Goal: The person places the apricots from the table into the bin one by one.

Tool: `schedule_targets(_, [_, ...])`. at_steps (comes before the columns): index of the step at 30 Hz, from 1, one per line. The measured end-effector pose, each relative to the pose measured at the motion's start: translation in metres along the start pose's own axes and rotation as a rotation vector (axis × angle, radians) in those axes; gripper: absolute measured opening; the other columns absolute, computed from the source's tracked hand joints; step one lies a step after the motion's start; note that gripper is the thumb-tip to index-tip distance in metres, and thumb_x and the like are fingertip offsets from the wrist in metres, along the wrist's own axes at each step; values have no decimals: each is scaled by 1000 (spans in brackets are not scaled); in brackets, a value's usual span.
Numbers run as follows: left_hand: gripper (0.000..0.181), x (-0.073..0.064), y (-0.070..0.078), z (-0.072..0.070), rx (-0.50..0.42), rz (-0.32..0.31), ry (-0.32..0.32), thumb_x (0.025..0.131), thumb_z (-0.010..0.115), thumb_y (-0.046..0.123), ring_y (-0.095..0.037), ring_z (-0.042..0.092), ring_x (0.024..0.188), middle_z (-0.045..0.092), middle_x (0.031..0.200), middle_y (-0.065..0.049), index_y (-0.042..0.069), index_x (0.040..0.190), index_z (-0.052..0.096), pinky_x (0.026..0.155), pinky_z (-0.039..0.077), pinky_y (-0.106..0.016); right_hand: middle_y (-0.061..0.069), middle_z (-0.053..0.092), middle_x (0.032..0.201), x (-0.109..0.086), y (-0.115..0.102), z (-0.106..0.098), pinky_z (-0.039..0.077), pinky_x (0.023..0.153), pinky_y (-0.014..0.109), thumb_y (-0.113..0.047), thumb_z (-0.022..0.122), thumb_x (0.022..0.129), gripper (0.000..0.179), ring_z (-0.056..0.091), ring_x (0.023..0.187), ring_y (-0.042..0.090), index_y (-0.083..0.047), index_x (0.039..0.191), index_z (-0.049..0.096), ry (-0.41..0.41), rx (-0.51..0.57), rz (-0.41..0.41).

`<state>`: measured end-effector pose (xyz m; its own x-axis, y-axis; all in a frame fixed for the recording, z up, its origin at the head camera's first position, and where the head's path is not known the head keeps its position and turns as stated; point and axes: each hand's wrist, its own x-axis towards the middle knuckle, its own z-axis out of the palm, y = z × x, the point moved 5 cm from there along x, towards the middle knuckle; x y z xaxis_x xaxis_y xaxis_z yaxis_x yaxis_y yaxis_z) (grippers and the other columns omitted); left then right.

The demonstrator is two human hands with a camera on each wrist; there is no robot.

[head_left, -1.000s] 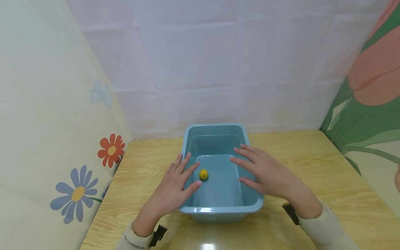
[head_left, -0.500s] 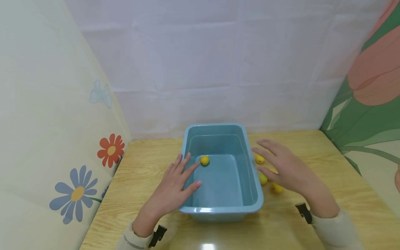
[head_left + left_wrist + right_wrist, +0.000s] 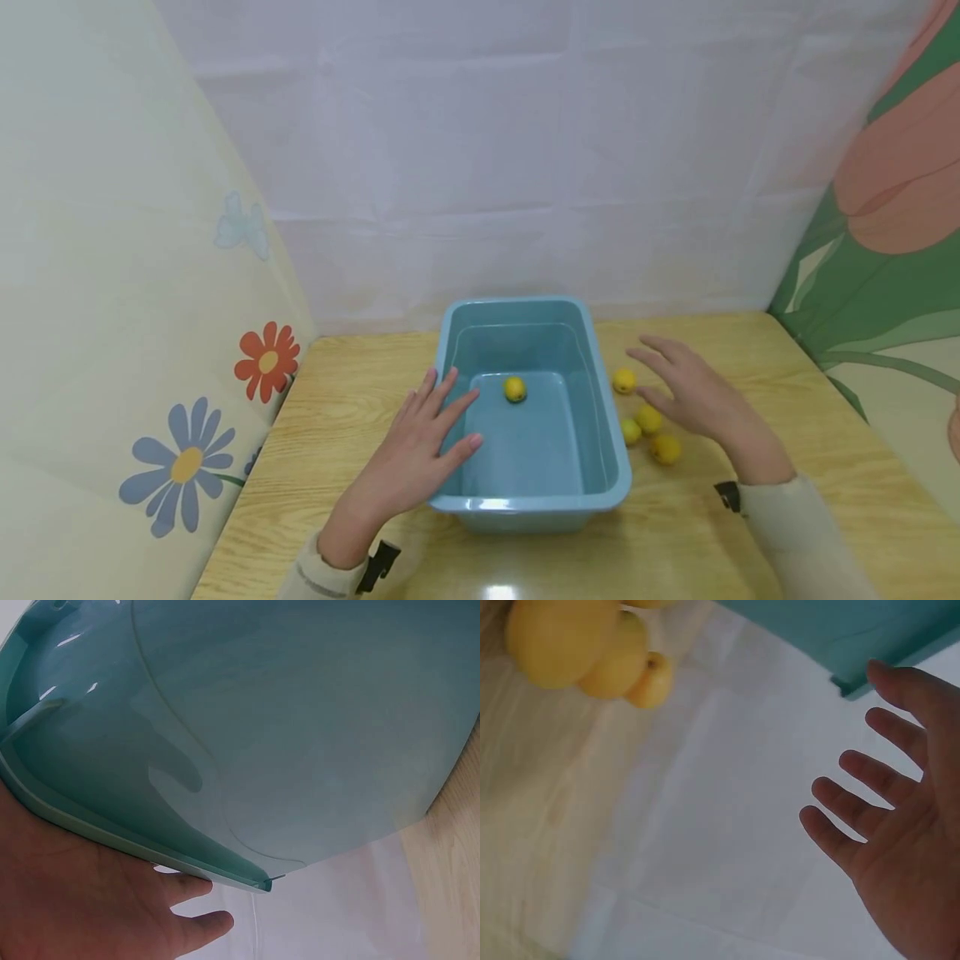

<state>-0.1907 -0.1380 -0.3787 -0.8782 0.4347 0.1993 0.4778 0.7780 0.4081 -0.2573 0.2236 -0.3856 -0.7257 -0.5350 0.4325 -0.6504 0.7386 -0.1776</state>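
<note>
A light blue plastic basin (image 3: 615,492) stands on the table, and one small yellow, lemon-like fruit (image 3: 514,389) lies on its floor toward the far end. My left hand (image 3: 408,454) lies over the basin's left rim with fingers spread. In the left wrist view, that palm (image 3: 82,900) is against the outer side of the rim. My right hand (image 3: 693,387), holding nothing, hovers right of the basin with fingers apart. Below and left of it, several yellow fruits (image 3: 666,449) sit on the table by the basin's right side. The right wrist view shows some of these fruits (image 3: 562,641) near the basin wall.
The wood-grain table (image 3: 352,383) ends at a pale cloth backdrop (image 3: 420,167). A flower-printed panel (image 3: 112,292) borders the left side, and a tulip-printed one (image 3: 900,250) borders the right.
My right hand has moved right, from over the basin to beside it, uncovering the fruits on the table. The fruit inside the basin has rolled farther back and right. My left hand has stayed put.
</note>
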Motion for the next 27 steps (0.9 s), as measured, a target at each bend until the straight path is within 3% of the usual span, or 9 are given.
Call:
schedule_targets(6, [63, 0, 0, -1, -4, 1, 3, 103, 44, 58, -27, -3, 157, 13, 170, 0, 25, 157, 41, 122, 10, -62, 28, 36, 156, 1, 29, 30, 34, 109, 67, -17, 70, 97, 54, 37, 139, 50, -5, 146, 51, -183, 66, 210])
schedule_targets(9, [63, 0, 0, -1, 1, 4, 5, 103, 44, 58, -28, -2, 157, 14, 170, 0, 24, 157, 41, 122, 11, -63, 29, 34, 157, 3, 43, 45, 32, 111, 68, -19, 68, 98, 54, 34, 141, 51, -5, 147, 51, -248, 90, 277])
schedule_targets(22, [64, 0, 0, -1, -4, 6, -4, 103, 44, 58, -28, -2, 157, 14, 169, -2, 23, 157, 41, 120, 12, -65, 34, 34, 154, 10, 77, 88, 32, 110, 68, -26, 65, 100, 55, 35, 139, 54, 0, 146, 50, -442, 167, 416])
schedule_targets(27, [63, 0, 0, -1, -14, -1, -8, 104, 43, 58, -28, -2, 157, 14, 169, -2, 24, 157, 41, 121, 11, -64, 34, 38, 151, 15, 82, 95, 35, 109, 67, -24, 65, 100, 54, 39, 136, 54, 2, 145, 50, -484, 156, 394])
